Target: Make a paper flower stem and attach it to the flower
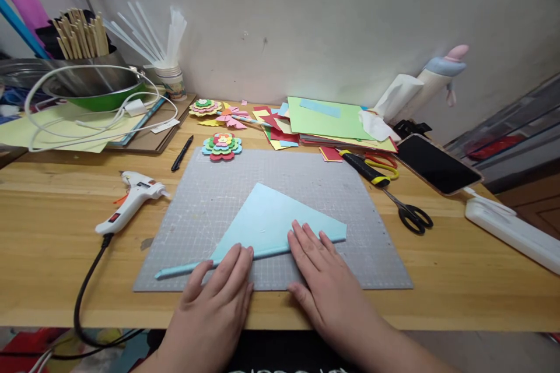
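A light blue paper sheet point(266, 215) lies on the grey cutting mat point(367, 268). Its near edge is rolled into a thin tube, which sticks out to the left past the flat part. My left hand point(219, 303) rests on the left half of the roll, fingers stretched over it, the thumb low beside the mat's front edge. On the right half, my right hand point(324, 282) lies flat with fingers a little apart, their tips on the paper just above the roll. Neither hand is closed around the paper.
Left of the mat lie a white glue gun point(135, 201) and a black pen point(182, 153). Layered paper flowers point(222, 147) and coloured paper sheets point(332, 119) sit behind. To the right are a box cutter point(365, 168), black-handled scissors point(413, 218) and a phone point(437, 163).
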Demonstrator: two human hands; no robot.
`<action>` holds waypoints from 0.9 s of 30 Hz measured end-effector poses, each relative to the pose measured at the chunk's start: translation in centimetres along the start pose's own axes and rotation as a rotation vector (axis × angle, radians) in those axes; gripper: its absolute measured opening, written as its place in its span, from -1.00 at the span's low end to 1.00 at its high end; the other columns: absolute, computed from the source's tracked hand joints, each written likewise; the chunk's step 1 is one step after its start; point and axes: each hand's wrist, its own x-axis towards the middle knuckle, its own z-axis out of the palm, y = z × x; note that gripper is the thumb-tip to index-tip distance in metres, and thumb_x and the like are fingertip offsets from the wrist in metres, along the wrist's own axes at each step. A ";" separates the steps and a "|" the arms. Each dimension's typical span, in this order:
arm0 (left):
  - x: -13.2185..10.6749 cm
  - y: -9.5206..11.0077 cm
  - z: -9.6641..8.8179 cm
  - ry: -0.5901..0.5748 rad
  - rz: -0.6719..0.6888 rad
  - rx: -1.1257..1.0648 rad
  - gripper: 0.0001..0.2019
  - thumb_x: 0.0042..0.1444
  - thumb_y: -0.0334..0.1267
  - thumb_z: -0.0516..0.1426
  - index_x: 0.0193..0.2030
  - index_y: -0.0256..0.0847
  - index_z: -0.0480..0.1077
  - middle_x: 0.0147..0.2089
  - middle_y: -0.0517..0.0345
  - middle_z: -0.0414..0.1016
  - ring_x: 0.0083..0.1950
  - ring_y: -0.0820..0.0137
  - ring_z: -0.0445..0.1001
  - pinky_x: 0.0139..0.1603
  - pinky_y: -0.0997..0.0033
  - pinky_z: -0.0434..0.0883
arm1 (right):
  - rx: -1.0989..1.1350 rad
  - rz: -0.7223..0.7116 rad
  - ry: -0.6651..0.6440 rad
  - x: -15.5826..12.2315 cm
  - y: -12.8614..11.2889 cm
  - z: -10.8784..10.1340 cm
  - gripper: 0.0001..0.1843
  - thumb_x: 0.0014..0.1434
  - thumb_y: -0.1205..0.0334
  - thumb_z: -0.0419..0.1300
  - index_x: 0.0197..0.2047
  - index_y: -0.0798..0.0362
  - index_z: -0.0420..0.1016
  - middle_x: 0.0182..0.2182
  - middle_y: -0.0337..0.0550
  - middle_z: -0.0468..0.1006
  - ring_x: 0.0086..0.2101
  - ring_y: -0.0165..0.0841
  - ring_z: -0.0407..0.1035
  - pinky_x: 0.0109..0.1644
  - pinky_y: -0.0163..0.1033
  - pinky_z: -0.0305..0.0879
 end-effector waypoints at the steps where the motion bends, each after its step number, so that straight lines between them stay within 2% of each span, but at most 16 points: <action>1: 0.1 0.1 0.0 0.000 -0.014 -0.005 -0.67 0.24 -0.27 0.00 0.09 -0.11 0.42 0.23 0.22 0.35 0.25 0.42 0.30 0.41 0.39 -0.40 | -0.019 0.009 -0.021 -0.2 0.1 0.3 -0.30 0.31 -0.01 -0.04 0.34 0.29 0.01 0.32 0.15 0.06 0.30 -0.08 -0.08 0.25 0.11 0.08; 3: 0.2 0.3 0.2 0.006 -0.054 -0.021 -0.62 0.25 -0.26 -0.03 0.17 -0.22 0.35 0.27 0.12 0.29 0.31 0.40 0.22 0.41 0.32 -0.32 | -0.033 0.028 -0.047 -0.3 0.1 0.8 -0.25 0.29 -0.07 -0.03 0.35 0.30 0.00 0.33 0.16 0.02 0.30 -0.07 -0.10 0.26 0.09 0.10; 7: 0.6 0.7 0.6 -0.052 -0.131 -0.028 -0.50 0.27 -0.09 -0.11 0.20 -0.36 0.31 0.30 -0.06 0.22 0.35 0.28 0.16 0.40 0.21 -0.20 | -0.026 0.071 -0.058 0.2 -0.1 1.0 -0.27 0.29 -0.02 -0.03 0.36 0.29 -0.01 0.34 0.17 -0.04 0.32 -0.08 -0.13 0.28 0.09 0.07; 13: 1.6 0.6 0.7 -0.104 -0.122 0.036 -0.33 0.20 0.07 -0.12 0.21 -0.50 0.28 0.32 -0.24 0.14 0.36 0.12 0.13 0.37 0.15 -0.18 | -0.011 0.106 -0.072 1.2 0.0 0.9 -0.24 0.28 0.00 -0.02 0.37 0.32 -0.07 0.36 0.21 -0.11 0.33 -0.09 -0.24 0.32 0.06 -0.01; 18: 2.6 -0.1 0.8 -0.181 -0.147 0.031 -0.34 0.21 0.01 -0.15 0.27 -0.52 0.18 0.35 -0.24 0.09 0.40 0.16 0.03 0.39 0.16 -0.17 | 0.005 0.128 -0.097 2.4 0.4 0.8 -0.20 0.28 -0.04 -0.04 0.37 0.36 -0.09 0.35 0.23 -0.16 0.34 -0.09 -0.28 0.34 0.06 -0.06; 27: 5.1 -1.5 1.5 -0.262 -0.182 0.071 -0.28 0.17 -0.02 -0.13 0.31 -0.63 0.05 0.37 -0.39 0.01 0.42 0.07 -0.07 0.40 0.08 -0.16 | 0.011 0.159 -0.181 5.6 1.7 0.3 -0.17 0.27 -0.13 -0.09 0.37 0.35 -0.06 0.35 0.20 -0.17 0.33 -0.08 -0.24 0.36 0.06 -0.16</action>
